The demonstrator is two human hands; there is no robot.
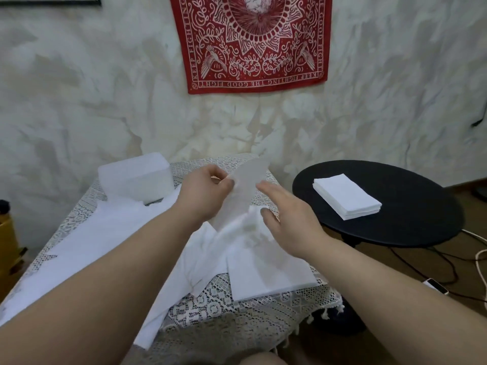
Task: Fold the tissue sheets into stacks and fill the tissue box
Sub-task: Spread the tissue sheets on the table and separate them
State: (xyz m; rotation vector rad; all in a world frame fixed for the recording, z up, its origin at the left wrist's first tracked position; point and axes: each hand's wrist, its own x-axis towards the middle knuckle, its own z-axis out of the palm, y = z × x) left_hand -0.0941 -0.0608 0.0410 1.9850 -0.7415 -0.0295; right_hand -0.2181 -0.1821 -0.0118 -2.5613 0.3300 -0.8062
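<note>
So progress-wise I'd call it somewhere in the middle; one neat folded stack is already sitting on the round black side table, well apart from the work area; still plenty of loose tissue sheets spread flat over the lace tablecloth, so lots of folding left; the white box-shaped thing at the back left is probably the tissue box, can't tell if anything's in it yet.

Left hand has thumb and fingers pinched on a single thin sheet, lifted up off the pile and slightly see-through; right hand is spread loose just beside it, gripping nothing.

Tissue looks soft, floppy, crumples easily; stack edges are crisp and rectangular; the cloth is holey crochet with tassels.
</note>
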